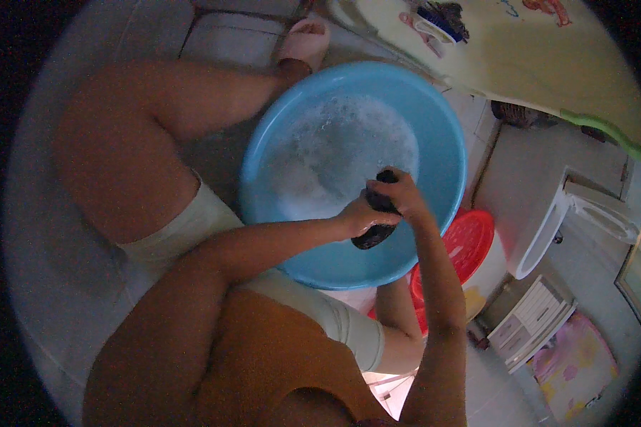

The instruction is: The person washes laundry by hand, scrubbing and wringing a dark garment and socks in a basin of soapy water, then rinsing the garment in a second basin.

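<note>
A dark, wet, bunched-up cloth (374,237) is gripped between my two hands above the near right part of a large blue plastic basin (440,155). My left hand (360,216) wraps around its middle, and its lower end hangs below the fingers. Right beside it, slightly higher in the picture, my right hand (406,195) clasps the upper part of the same cloth. Soapy water (347,144) with white foam lies in the basin. What is under the suds cannot be made out.
Red plastic containers (467,245) stand close to the basin's right side. A pale yellow surface (534,58) at upper right bears small items. White plastic drawers (534,323) and a pink floral fabric item (577,363) are at lower right. My foot wears a pink slipper (307,42) beyond the rim.
</note>
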Demonstrator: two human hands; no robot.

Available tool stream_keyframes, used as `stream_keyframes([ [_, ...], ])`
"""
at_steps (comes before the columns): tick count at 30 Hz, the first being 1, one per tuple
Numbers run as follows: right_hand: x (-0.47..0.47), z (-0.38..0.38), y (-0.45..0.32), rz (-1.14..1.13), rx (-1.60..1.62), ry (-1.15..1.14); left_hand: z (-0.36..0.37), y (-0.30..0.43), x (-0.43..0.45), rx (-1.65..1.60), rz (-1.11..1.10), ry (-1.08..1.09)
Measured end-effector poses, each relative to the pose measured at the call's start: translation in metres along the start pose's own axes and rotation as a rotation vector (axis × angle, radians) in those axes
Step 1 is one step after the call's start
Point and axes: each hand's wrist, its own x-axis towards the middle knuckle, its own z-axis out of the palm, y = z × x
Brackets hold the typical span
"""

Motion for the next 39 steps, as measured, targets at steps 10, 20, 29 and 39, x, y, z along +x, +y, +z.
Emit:
stream_keyframes([
  [10,0.022,0.09,0.069,0.125,-0.531,0.418,-0.06,-0.052,-0.016,0.971,-0.122,0.077],
  [20,-0.006,0.075,0.122,0.282,0.017,0.669,-0.061,-0.078,0.013,1.306,-0.103,0.002],
  [29,-0.141,-0.04,0.302,-0.417,1.607,1.27,-0.079,-0.035,0.043,0.973,-0.246,-0.003],
  [39,-0.18,-0.07,0.329,0.39,1.746,1.992,-0.063,-0.005,-0.005,1.269,-0.266,-0.071],
])
